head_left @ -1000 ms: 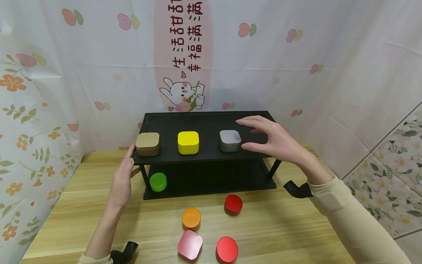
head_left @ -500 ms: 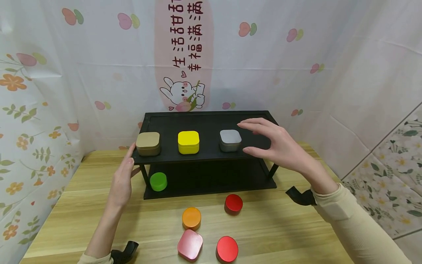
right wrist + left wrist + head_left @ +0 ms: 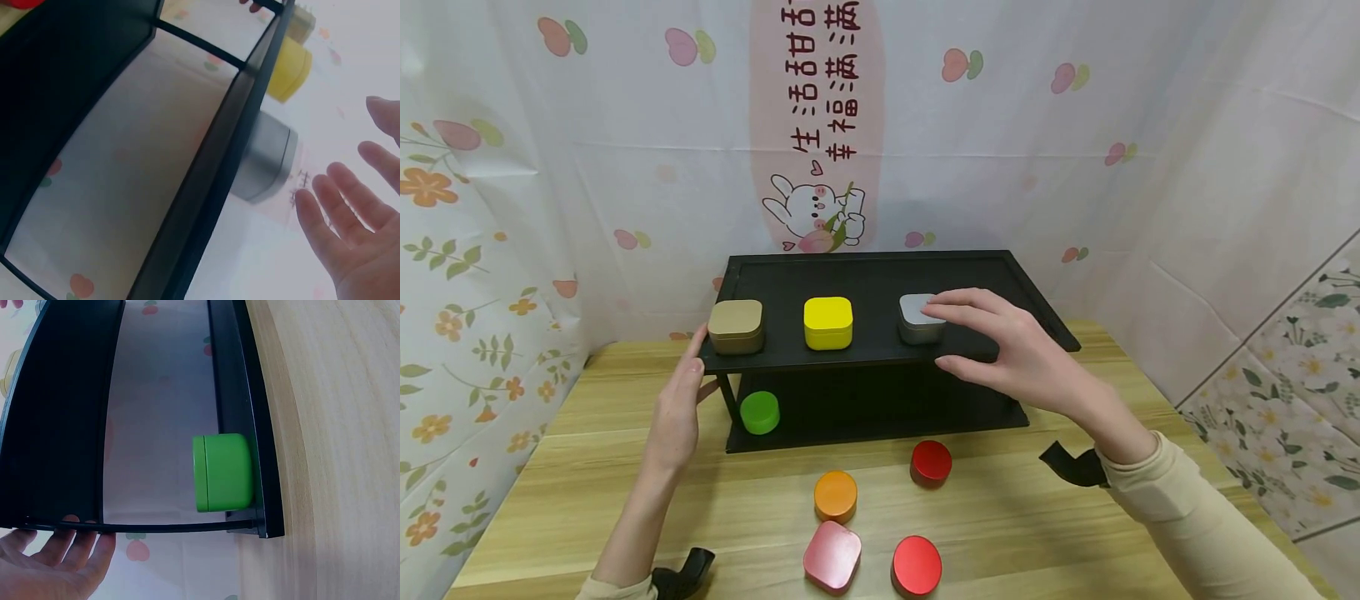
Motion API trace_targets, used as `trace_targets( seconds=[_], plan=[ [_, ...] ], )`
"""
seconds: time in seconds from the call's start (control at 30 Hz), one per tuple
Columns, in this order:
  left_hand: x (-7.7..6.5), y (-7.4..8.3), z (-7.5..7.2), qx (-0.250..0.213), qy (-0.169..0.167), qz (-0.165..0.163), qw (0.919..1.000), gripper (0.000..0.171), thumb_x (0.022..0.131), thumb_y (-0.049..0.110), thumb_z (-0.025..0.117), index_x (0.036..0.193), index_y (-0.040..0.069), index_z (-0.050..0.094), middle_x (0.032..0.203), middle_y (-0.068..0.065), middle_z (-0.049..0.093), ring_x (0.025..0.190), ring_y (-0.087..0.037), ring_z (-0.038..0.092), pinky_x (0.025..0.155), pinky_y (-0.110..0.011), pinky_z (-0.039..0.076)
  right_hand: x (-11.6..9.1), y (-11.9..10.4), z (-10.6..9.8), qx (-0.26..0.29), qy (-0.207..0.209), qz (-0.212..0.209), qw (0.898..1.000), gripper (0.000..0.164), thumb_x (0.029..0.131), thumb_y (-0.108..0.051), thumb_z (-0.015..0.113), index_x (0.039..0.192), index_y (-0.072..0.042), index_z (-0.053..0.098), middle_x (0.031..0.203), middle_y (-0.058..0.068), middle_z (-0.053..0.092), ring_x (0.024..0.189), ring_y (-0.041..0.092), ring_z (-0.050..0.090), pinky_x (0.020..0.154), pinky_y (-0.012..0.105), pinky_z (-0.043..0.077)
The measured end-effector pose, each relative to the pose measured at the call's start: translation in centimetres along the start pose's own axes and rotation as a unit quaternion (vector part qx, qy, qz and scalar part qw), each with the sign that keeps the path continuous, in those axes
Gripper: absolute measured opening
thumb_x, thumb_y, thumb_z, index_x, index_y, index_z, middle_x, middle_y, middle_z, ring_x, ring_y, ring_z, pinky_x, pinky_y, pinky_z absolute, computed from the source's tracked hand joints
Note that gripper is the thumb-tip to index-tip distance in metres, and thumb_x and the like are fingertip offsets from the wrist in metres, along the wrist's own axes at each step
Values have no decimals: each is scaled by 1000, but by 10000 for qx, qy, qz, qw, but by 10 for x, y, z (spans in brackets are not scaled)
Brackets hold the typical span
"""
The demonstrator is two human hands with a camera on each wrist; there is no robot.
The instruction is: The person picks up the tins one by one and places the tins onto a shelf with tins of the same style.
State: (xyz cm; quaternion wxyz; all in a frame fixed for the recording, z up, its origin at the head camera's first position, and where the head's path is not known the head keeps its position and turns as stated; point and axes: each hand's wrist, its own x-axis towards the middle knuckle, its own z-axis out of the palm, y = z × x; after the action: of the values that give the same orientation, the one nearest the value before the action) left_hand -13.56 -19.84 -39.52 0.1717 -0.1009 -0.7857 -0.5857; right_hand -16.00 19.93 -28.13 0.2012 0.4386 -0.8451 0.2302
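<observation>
Silver box (image 3: 916,327), lid uppermost, stands near the front edge of the upper board of a black shelf (image 3: 850,277), right of its middle; we make out no clear long axis in its rounded-square top. It lies just left of the right hand (image 3: 1011,346), by far the nearer of the two. We see that hand's thumb and fingers spread, holding nothing; in the head view the fingertips overlap the box's right side, yet the right wrist view shows a gap, so we read the two as apart. To the left, well separated, stand a yellow box (image 3: 828,325) and then a beige box (image 3: 736,328) at the shelf's left end; neither comes between the right hand and its neighbour. We note the shelf's near edge passing behind the thumb in the head view, the closest obstacle. The left hand (image 3: 676,408), fingers extended, rests against the shelf's left end. Below, at the left of the lower board, sits a green container (image 3: 760,413). Nearer us, on the wooden table (image 3: 1015,508), lie a far red tin (image 3: 931,464), an orange tin (image 3: 835,497), a pink tin (image 3: 832,557) and a near red tin (image 3: 916,567).
</observation>
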Motion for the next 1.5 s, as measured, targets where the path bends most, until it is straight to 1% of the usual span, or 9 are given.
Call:
trace_targets(
  seconds=[0.27,0.37,0.6,0.87,1.03,1.2,1.27,1.37,1.5],
  plan=[
    [1,0,0,-25,-23,-32,10000,54,114,36,23,166,20,23,172,0,25,148,2,31,98,-4,41,0,-10,12,82,-299,-85,9995,59,86,-19,85,141,-18,63,142,1,60,130,16,55,104,32,51],
    [1,0,0,-39,-36,-55,10000,54,114,36,23,166,21,23,172,0,24,151,-4,30,99,-4,41,1,-14,16,110,-417,-146,9990,59,87,-21,85,141,-19,63,143,0,60,129,16,56,103,34,52],
    [1,0,-1,40,-63,-137,9999,53,114,38,22,166,26,21,173,3,22,156,-22,25,99,-3,39,6,-21,28,299,-586,-469,9967,57,87,-19,84,140,-15,64,141,0,62,128,15,57,101,34,56],
    [1,0,-1,64,-57,-129,9999,53,114,38,22,165,26,22,172,3,23,155,-19,27,98,-3,40,8,-33,40,412,-986,-502,9930,56,90,-27,82,142,-21,62,142,-3,61,130,13,56,104,32,55],
    [1,0,-1,75,-67,-101,9999,54,114,38,22,166,23,22,172,2,23,156,-20,27,98,-2,39,8,-41,51,515,-1212,-495,9901,55,91,-27,81,142,-23,62,142,-6,60,130,9,56,103,27,55],
    [1,-1,-1,-10,-74,-72,9999,53,114,37,22,166,24,22,172,1,24,152,-5,30,98,-3,40,6,-47,62,719,-1409,-502,9861,53,92,-26,79,142,-24,61,144,-8,60,132,7,55,101,24,55],
    [1,-1,-1,-42,-86,-77,9999,53,114,37,23,166,23,22,172,1,24,150,-2,30,99,-4,40,4,-49,67,764,-1472,-556,9846,53,93,-26,78,143,-23,61,144,-6,60,132,8,55,101,23,55],
    [1,-1,-1,-49,-105,-99,9999,54,114,38,22,166,23,22,172,1,23,152,-5,29,99,-4,40,3,-51,74,722,-1540,-679,9831,52,94,-28,77,143,-23,61,143,-6,61,132,9,55,100,22,55],
    [1,-1,-2,-25,-107,-127,9999,55,114,39,22,166,22,21,173,2,23,155,-13,28,99,-4,40,2,-55,83,765,-1662,-745,9803,50,95,-30,76,143,-23,61,142,-7,61,130,8,56,99,19,54]
  ],
)
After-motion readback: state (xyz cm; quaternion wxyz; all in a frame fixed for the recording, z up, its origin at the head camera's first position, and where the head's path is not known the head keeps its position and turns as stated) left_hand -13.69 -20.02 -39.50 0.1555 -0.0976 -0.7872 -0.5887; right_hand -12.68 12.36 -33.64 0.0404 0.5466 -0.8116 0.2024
